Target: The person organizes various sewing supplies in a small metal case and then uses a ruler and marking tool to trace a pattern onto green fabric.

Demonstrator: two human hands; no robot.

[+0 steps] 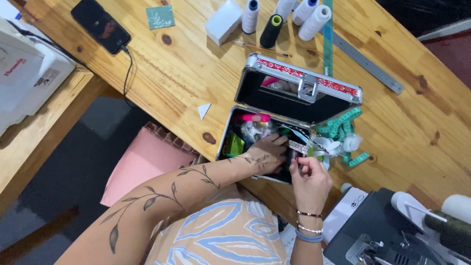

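Table [186,73]: pine, bearing all.
Case [294,100]: small metal box, lid up, at the near edge.
Left hand [267,152]: yours, inside the case, fingers curled; grip unclear.
Right hand [310,182]: yours, fingertips pinched on a small dark spool [294,156] at the case rim.

A pine table [196,73] carries an open metal-edged case [294,95], a black phone [100,24] on its cable, a green square patch [160,16], a white box [223,21], several thread cones [271,30], a steel ruler [367,61], a green measuring tape [343,126] and a small white paper triangle [203,110].
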